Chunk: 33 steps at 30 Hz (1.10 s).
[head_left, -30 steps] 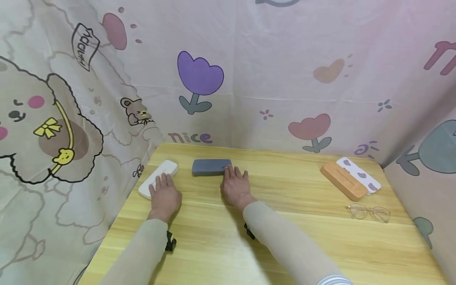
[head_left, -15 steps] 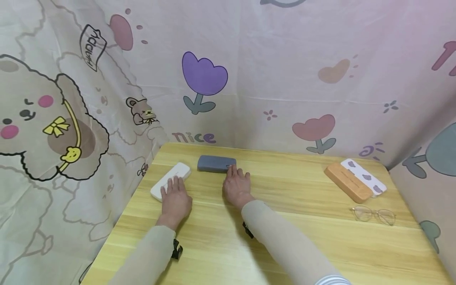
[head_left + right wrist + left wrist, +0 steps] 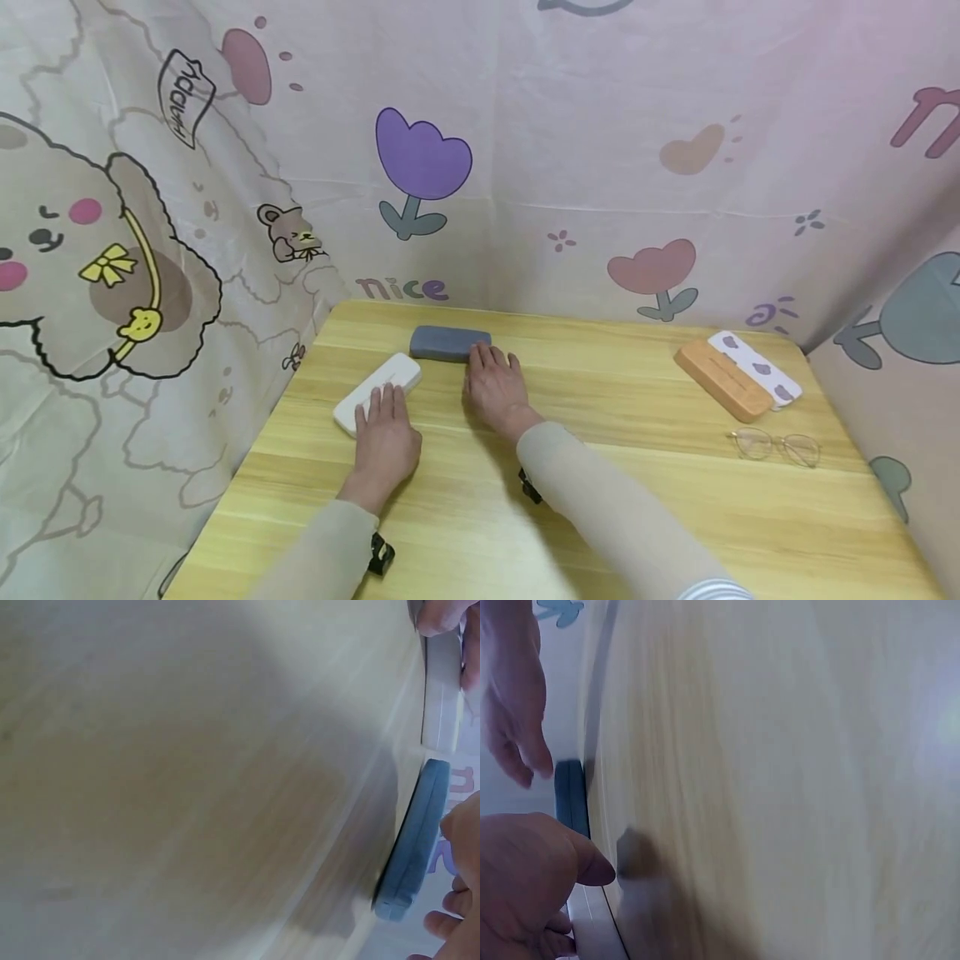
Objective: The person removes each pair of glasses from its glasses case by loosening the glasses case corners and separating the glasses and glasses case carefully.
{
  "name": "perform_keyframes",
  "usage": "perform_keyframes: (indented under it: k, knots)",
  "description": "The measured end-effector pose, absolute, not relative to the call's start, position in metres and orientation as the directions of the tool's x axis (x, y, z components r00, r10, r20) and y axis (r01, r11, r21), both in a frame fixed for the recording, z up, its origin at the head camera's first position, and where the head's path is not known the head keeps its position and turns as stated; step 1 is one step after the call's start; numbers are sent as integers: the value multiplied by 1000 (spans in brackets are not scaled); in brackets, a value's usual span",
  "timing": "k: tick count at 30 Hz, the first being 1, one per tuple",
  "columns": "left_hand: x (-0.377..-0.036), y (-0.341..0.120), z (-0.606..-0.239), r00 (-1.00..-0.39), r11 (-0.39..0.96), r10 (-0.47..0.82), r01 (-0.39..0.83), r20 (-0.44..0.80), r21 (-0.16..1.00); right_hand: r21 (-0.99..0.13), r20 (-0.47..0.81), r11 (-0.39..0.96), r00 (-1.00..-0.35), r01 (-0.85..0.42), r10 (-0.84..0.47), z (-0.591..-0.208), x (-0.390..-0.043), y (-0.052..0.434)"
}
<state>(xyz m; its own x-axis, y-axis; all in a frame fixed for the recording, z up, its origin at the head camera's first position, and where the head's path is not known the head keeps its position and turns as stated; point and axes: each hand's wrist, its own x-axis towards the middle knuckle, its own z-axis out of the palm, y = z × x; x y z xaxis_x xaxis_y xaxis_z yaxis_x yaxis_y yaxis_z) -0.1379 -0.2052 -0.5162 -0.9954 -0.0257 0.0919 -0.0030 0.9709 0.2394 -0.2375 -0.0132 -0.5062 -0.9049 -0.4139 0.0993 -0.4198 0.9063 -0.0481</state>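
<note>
A white glasses case (image 3: 402,372) lies at a slant on the left of the wooden table (image 3: 637,517). My left hand (image 3: 386,446) rests its outstretched fingers on top of it; the thumb (image 3: 592,864) is at its near side. Behind and to the right lies a blue-grey glasses case (image 3: 442,340), nearly parallel to the back edge. The fingers of my right hand (image 3: 497,387) touch its right end, straight and not wrapped round it. In the right wrist view that blue-grey case (image 3: 416,840) appears closed, the white one (image 3: 441,701) beyond it.
At the right, an orange glasses case (image 3: 723,379) lies beside a white patterned one (image 3: 756,365). Wire-framed eyeglasses (image 3: 782,447) lie in front of them. Printed cloth (image 3: 525,167) hangs behind and at both sides of the table.
The white case has slid right and slightly nearer under my left hand. The blue-grey case has shifted a little toward the back and turned slightly, with my right hand at its end.
</note>
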Motion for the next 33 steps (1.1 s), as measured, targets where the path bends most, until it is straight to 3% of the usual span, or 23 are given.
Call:
perform_keyframes:
  k: [6,17,24,33]
  knots:
    - [-131,-184,-516,-997,974,40,53,66,222,-16,104,883,-879,-469,-465,-506,-231,-8]
    - [-122,-149,-517,-981,948,180,194,77,253,11,107,763,-758,-646,-643,-521,-217,17]
    - [-124,-135,-516,-966,929,244,257,79,266,12,33,759,-759,-651,-650,-529,-205,44]
    - [-129,-125,-513,-938,905,343,344,50,250,39,35,808,-807,-588,-589,-524,-183,72]
